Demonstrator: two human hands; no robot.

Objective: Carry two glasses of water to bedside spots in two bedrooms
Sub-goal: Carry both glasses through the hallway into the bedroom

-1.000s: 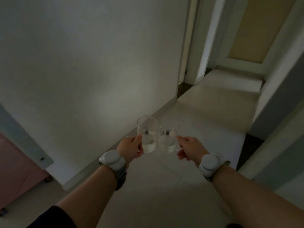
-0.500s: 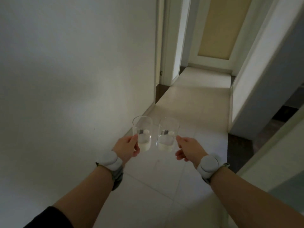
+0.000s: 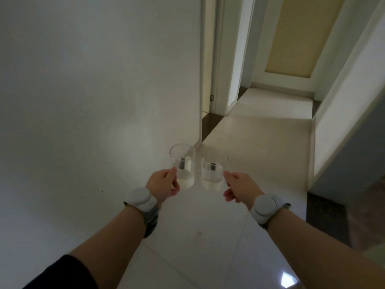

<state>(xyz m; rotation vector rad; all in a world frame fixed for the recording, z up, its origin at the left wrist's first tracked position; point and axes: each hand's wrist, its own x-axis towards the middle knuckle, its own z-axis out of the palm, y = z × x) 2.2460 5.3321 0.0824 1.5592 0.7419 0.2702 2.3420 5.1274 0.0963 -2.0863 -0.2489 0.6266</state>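
Plainly, the left hand [image 3: 164, 183] grips the left glass [image 3: 183, 165] and the right hand [image 3: 239, 187] the right glass [image 3: 213, 170], both part full, just right of the white wall [image 3: 93, 90]. Held almost touching, they could clink and slop. Past the wall's corner, the doorway [image 3: 207, 80] is blind, so a bump is possible.

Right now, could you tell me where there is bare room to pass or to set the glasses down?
The floor, the only flat spot, lies bare between the left wall and the right wall, up to the far door. It is crowded only where the left hand and right hand hold the left glass and right glass close together.
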